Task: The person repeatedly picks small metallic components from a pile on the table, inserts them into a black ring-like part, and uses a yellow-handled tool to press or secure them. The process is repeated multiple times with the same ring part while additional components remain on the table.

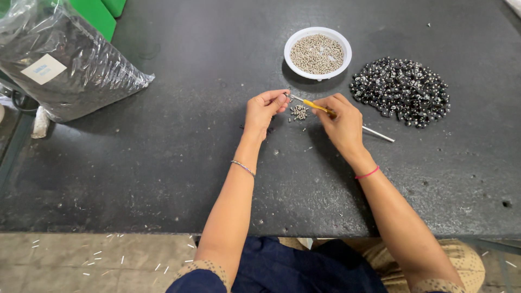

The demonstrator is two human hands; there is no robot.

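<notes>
My left hand [264, 110] pinches a tiny dark part between thumb and forefinger at its tip. My right hand [340, 121] grips a thin tool with a yellow handle and a white shaft [316, 106]; its metal tip points left at the pinched part. Between the two hands lies a small heap of tiny metal screws [298, 112] on the dark table [163, 152]. A thin bangle circles my left wrist, a red thread my right.
A white bowl of small metal screws [317, 53] stands beyond the hands. To its right lies a pile of black shiny parts [401, 91]. A clear plastic bag of dark goods [59, 59] sits far left, green crates behind it.
</notes>
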